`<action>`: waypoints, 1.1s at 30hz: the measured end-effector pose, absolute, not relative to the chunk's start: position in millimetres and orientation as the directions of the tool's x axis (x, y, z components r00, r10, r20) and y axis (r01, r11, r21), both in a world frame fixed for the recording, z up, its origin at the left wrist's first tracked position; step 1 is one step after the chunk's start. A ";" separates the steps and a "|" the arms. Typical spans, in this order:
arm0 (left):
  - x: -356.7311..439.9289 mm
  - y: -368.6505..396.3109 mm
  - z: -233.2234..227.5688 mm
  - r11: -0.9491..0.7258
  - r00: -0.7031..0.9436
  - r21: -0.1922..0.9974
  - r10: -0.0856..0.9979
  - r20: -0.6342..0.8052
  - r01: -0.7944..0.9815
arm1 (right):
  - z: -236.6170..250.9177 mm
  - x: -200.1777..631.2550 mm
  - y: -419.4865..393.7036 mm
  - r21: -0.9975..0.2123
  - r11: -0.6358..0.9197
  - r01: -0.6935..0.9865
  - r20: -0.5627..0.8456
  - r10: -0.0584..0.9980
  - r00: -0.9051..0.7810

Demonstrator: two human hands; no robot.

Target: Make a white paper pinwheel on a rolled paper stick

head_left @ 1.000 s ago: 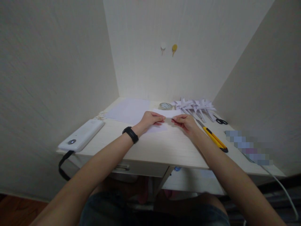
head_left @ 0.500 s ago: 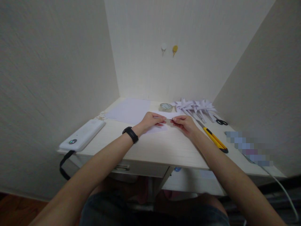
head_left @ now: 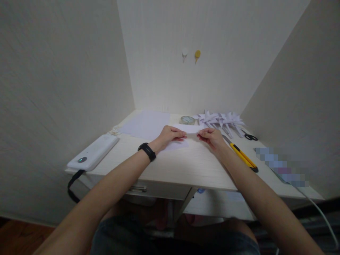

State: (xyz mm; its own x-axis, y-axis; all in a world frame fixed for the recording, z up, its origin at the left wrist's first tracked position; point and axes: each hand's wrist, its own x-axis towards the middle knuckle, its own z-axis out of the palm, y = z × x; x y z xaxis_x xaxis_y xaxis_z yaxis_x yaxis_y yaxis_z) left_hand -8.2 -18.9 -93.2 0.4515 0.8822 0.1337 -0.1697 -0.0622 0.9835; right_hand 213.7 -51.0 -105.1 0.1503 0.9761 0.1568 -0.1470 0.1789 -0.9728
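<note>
Lying on the pale desk [head_left: 186, 170], near its middle, a small white paper sheet [head_left: 189, 128] looks thin and creased, its far part lifted slightly. The left hand [head_left: 169, 136] (black band on the wrist) pinches the paper's left edge, fingers drawn close together. The right hand [head_left: 211, 137] pinches the right edge likewise, beside a yellow utility knife [head_left: 241, 154].
</note>
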 end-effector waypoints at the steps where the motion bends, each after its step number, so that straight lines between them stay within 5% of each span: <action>1: -8.1 -19.5 -93.3 -0.062 0.453 0.983 0.882 0.134 -0.171 | -105.6 213.1 -50.7 -0.970 0.182 -0.163 0.157 0.975 0.156; 8: -8.2 -16.8 -94.8 -0.108 0.381 0.983 0.911 0.158 -0.152 | -107.1 215.2 -47.7 -0.940 0.232 -0.250 0.168 0.953 0.254; 22: -6.0 -21.3 -94.7 -0.071 0.505 0.982 0.850 0.152 -0.177 | -102.4 212.4 -56.8 -0.970 0.158 -0.187 0.150 0.987 0.055; 33: -3.1 -20.0 -93.8 -0.069 0.439 0.984 0.888 0.137 -0.167 | -104.1 210.4 -50.2 -0.964 0.163 -0.210 0.136 0.981 0.142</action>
State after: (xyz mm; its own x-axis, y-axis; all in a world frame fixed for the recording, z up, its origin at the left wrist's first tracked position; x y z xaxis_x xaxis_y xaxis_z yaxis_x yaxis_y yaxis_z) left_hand -3.1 -20.0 -93.8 0.4387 0.8882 0.1365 -0.1673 -0.0685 0.9835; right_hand 210.4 -50.2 -104.1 0.1415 0.9806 0.1355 -0.2096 0.1635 -0.9640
